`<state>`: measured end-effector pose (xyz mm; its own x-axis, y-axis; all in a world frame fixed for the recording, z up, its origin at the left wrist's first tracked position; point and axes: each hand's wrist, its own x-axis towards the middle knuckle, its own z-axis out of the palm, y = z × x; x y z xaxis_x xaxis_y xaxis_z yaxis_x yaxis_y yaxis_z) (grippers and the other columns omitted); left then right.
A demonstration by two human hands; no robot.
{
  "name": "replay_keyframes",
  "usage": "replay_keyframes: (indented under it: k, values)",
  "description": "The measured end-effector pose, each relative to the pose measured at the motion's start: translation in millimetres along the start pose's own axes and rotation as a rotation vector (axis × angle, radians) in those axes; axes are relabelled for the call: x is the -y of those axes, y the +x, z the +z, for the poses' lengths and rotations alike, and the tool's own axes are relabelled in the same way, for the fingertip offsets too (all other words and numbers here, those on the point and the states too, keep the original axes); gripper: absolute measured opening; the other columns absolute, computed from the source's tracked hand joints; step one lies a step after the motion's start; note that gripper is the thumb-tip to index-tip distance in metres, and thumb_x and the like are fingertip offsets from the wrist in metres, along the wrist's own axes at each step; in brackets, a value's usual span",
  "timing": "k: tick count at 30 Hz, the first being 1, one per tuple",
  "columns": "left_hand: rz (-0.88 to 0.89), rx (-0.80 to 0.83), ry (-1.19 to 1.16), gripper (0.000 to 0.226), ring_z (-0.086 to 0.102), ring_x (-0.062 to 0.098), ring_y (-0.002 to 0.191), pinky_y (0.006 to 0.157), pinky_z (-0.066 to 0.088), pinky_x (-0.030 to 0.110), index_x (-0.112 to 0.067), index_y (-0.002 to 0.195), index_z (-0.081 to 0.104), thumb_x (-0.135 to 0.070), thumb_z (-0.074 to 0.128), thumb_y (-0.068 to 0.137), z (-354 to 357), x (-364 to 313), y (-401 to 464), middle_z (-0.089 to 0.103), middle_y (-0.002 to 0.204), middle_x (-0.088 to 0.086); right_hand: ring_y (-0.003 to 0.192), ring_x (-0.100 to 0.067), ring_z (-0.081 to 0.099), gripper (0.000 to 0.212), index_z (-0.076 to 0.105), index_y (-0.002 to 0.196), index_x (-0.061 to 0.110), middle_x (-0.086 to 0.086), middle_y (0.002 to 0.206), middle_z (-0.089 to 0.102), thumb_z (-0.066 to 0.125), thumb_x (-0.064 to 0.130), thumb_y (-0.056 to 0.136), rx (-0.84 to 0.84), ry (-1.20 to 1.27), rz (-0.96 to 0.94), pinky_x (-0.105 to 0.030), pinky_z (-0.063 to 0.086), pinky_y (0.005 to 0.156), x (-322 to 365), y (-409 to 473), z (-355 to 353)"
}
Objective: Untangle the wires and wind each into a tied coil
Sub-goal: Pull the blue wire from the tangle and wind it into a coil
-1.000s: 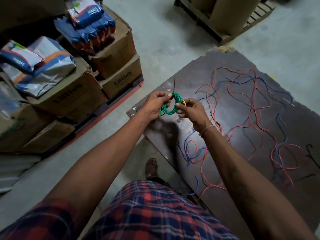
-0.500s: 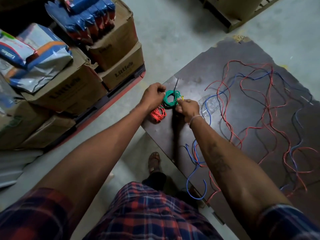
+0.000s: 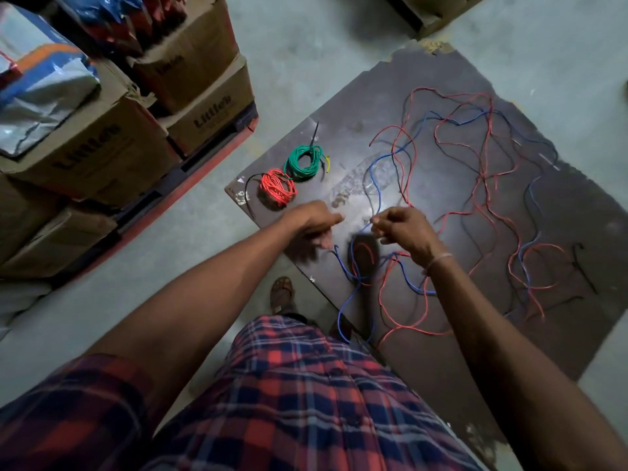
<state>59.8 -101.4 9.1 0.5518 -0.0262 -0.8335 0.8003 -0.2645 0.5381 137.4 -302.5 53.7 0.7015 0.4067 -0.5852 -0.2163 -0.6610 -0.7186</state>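
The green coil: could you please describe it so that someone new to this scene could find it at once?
Find the dark board lying on the concrete floor, then go to its corner nearest the stacked cardboard boxes. Two wound coils lie there side by side; the green coil is the one farther from the person, beyond the red coil, and the only green wire in view.

Dim; glare patch on board; edges warped, soft.

Green coil released onto board; right hand now pinches blue wire.
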Motion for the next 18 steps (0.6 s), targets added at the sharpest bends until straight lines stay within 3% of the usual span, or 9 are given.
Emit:
replay_keyframes:
  k: [2, 4, 7, 11, 13, 16, 18]
  values:
    - [-0.108, 0.018, -0.120, 0.061, 0.060, 0.022, 0.043, 0.038, 0.037, 0.018, 0.003, 0.074, 0.058, -0.044, 0.041, 0.108, 26.0, 3.8, -1.9, 0.069, 0.065, 0.021, 0.070, -0.016, 0.065, 0.009, 0.076, 0.096, 0.004, -0.011, 0.085, 0.073, 0.069, 0.002, 0.090, 0.006, -0.263, -0.073, -0.023, 0.053, 0.066, -19.2, -10.0, -3.9]
    - [-0.198, 0.052, -0.158, 0.065, 0.047, 0.011, 0.027, 0.031, 0.030, 0.012, 0.002, 0.072, 0.061, -0.046, 0.037, 0.108, 46.2, 1.6, -9.7, 0.065, 0.052, 0.010, 0.080, -0.019, 0.069, 0.016, 0.078, 0.095, 0.014, -0.005, 0.089, 0.077, 0.070, 0.006, 0.084, 0.005, -0.488, -0.138, -0.028, 0.053, 0.075, -36.1, -18.7, -7.8]
    - [-0.240, 0.030, -0.145, 0.057, 0.042, 0.007, 0.024, 0.029, 0.029, 0.010, -0.003, 0.069, 0.064, -0.026, 0.031, 0.110, 65.9, -1.4, -16.1, 0.057, 0.040, 0.000, 0.087, -0.032, 0.069, 0.018, 0.079, 0.094, 0.014, -0.011, 0.092, 0.075, 0.067, 0.017, 0.081, 0.043, -0.701, -0.302, -0.036, 0.051, 0.079, -50.6, -34.3, -11.5]
    - [-0.230, -0.135, -0.229, 0.049, 0.041, 0.006, 0.022, 0.027, 0.028, 0.012, -0.001, 0.068, 0.060, -0.008, 0.029, 0.105, 79.3, 4.2, -20.1, 0.056, 0.042, 0.002, 0.076, -0.037, 0.065, 0.049, 0.079, 0.083, 0.016, -0.012, 0.082, 0.070, 0.041, 0.044, 0.068, 0.109, -0.872, -0.552, -0.043, 0.049, 0.077, -72.1, -40.7, -19.7]
    - [-0.218, -0.207, -0.231, 0.047, 0.041, 0.006, 0.023, 0.029, 0.027, 0.010, -0.003, 0.067, 0.059, -0.009, 0.030, 0.104, 81.7, 9.2, -20.8, 0.056, 0.050, 0.006, 0.075, -0.036, 0.064, 0.042, 0.078, 0.082, 0.018, -0.011, 0.081, 0.068, 0.046, 0.042, 0.072, 0.130, -0.888, -0.637, -0.043, 0.047, 0.077, -77.5, -42.5, -23.8]
    - [-0.200, -0.290, -0.258, 0.037, 0.040, 0.009, 0.023, 0.034, 0.026, 0.009, -0.003, 0.071, 0.059, -0.006, 0.034, 0.098, 81.4, 15.3, -27.1, 0.055, 0.055, 0.008, 0.078, -0.030, 0.064, 0.017, 0.077, 0.084, 0.017, -0.007, 0.083, 0.069, 0.066, 0.031, 0.081, 0.148, -0.727, -0.691, -0.038, 0.044, 0.078, -78.0, -44.7, -36.3]
    - [-0.217, -0.225, -0.395, 0.034, 0.034, 0.007, 0.023, 0.032, 0.021, 0.009, -0.008, 0.074, 0.055, -0.010, 0.032, 0.100, 80.7, 18.0, -39.1, 0.048, 0.046, -0.001, 0.080, -0.021, 0.064, 0.009, 0.075, 0.088, 0.017, -0.002, 0.083, 0.071, 0.072, 0.025, 0.087, 0.113, -0.541, -0.681, -0.035, 0.047, 0.077, -77.0, -46.5, -47.3]
